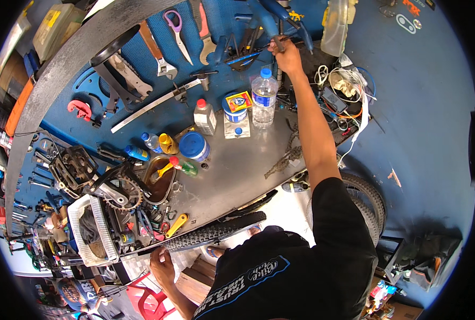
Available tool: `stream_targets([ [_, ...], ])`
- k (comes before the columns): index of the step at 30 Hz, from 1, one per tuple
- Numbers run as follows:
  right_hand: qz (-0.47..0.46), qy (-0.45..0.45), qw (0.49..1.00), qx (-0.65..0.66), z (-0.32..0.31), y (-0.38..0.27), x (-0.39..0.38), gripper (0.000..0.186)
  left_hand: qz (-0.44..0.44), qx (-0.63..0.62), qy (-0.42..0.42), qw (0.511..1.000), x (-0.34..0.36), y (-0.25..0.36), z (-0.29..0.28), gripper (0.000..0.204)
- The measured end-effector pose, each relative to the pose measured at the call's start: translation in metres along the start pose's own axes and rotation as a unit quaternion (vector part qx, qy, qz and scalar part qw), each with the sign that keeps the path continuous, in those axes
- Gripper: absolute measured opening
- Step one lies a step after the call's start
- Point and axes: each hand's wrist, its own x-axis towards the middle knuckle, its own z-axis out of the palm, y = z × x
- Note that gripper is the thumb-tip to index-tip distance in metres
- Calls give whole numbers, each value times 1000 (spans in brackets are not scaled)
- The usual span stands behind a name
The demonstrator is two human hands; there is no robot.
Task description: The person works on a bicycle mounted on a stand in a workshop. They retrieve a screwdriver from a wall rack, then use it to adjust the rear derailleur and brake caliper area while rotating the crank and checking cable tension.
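My right arm stretches across the workbench to the tool board. There my right hand (286, 57) is closed around a dark, slim piece I cannot make out, beside a small rack of tools (243, 60) and blue-handled tools (267, 18). Below it stands a clear plastic bottle (264, 104) with a blue cap. Down at the bench's front edge, my left hand (163, 266) has its fingers curled in; whatever they hold, if anything, is hidden. Close to it are a knobbly bicycle tyre (211, 234) and a white basket (92, 229).
The metal workbench (227, 170) carries a blue-lidded tub (194, 146), a white bottle with red cap (204, 117), a tray with a yellow-handled brush (160, 176), a crankset (119, 189) and a chain (288, 157). Tangled cables (349, 88) lie at right. A wheel (365, 205) stands below.
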Motion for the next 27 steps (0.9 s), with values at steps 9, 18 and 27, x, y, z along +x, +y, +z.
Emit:
stream_targets([
  [9, -4, -89, 993, -74, 1, -7, 34, 33, -28, 16, -17, 999, -11, -12, 4, 25],
  [18, 15, -128, 922, -365, 34, -31, 30, 21, -29, 2, -53, 998, 9, 9, 13, 31],
  [27, 14, -135, 867, -480, -109, 40, -52, 42, 0, -20, -77, 997, 13, 1, 34, 30],
])
